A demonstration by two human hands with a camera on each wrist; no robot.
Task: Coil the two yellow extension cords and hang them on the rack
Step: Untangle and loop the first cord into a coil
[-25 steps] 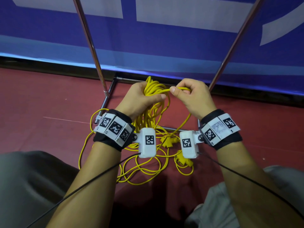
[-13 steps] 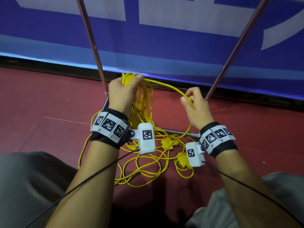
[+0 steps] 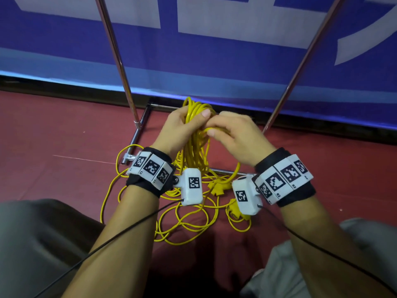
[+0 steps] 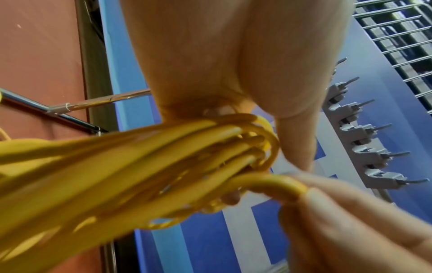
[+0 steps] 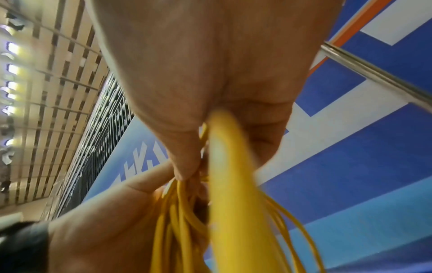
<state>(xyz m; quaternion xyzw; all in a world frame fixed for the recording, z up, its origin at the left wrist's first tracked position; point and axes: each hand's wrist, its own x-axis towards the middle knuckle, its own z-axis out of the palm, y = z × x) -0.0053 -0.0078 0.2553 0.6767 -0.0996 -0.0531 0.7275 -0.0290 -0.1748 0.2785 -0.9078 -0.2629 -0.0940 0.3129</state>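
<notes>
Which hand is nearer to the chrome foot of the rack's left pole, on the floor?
Left. The left hand grips the cord bundle just right of the chrome foot; the right hand is further right, beyond the bundle.

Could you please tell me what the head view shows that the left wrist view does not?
Only the head view shows loose yellow cord lying on the red floor, with yellow plugs. Only the left wrist view shows a row of grey hooks. Both show the left hand gripping the coiled bundle while the right hand pinches a strand against it.
</notes>
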